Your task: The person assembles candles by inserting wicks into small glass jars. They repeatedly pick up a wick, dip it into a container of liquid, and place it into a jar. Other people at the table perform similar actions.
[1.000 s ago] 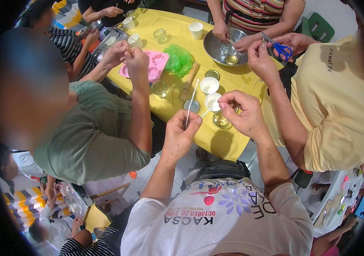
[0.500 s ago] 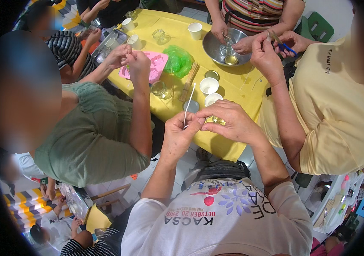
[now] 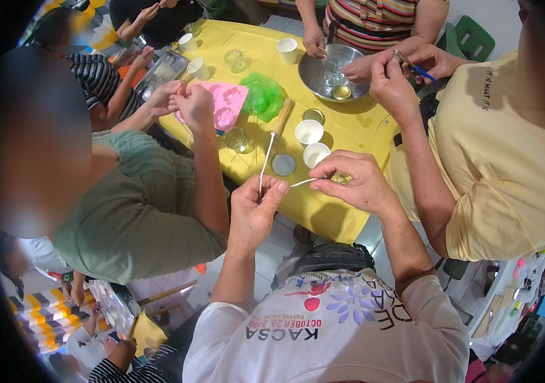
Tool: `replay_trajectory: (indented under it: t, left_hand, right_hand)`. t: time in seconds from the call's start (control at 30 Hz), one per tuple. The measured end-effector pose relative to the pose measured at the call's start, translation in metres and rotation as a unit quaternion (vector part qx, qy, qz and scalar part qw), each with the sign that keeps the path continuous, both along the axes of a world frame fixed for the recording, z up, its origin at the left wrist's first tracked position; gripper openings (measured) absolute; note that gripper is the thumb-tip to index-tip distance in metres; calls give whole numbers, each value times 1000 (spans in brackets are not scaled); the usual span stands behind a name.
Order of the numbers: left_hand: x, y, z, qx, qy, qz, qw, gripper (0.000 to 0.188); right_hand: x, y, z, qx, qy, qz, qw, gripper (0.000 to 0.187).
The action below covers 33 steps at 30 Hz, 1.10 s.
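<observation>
A thin white cord [image 3: 267, 161], stiff like a wick, runs through both of my hands over the near edge of the yellow table. My left hand [image 3: 254, 203] pinches it between thumb and fingers, and one length sticks up past that hand toward the bamboo sticks. A short stretch spans the gap to my right hand [image 3: 352, 182], whose thumb and forefinger close on the cord's other part. Beyond my hands stand two white paper cups [image 3: 309, 131] and a round grey lid [image 3: 283, 165]. A small glass jar, partly hidden, shows behind my right fingers.
The yellow-covered table [image 3: 323, 210] also bears a pink mould [image 3: 228, 105], green plastic bag [image 3: 263, 96], glass jar [image 3: 234, 137] and bundled sticks [image 3: 283, 118]. Across it, another person's hands work over a metal bowl [image 3: 311, 80]. At right, a person holds blue-handled scissors [image 3: 420, 71]; another works at left.
My hands have drawn apart, the left one moving left and slightly down, the right one slightly right. A stretch of white cord now shows between them.
</observation>
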<state>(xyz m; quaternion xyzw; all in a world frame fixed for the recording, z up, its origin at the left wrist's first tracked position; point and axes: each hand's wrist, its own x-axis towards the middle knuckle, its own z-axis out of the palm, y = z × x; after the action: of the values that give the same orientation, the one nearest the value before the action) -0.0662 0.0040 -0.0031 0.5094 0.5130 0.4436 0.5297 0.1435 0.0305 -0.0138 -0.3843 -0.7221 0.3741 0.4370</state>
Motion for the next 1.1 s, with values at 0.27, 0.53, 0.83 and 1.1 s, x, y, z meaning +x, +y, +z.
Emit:
replay_trajectory:
  t: [0.27,0.53,0.83,1.1]
  left_hand:
    - [6,4,3,-54,-135,-12,989,19]
    - [15,6,1,-84,-430,-10,899,45]
    - [35,-5,-14,-93,-328,-69,937,31]
    - [44,-1,-17,-48,-74,-67,994,14]
  right_hand:
    - [1,1,-3,22,-28,-22,999,16]
    - [4,-4,-3,-100,126,-45,986,15]
    - [9,-8,4,81,-58,-17,995,14]
    - [12,-5,7,157,-134,-1,978,20]
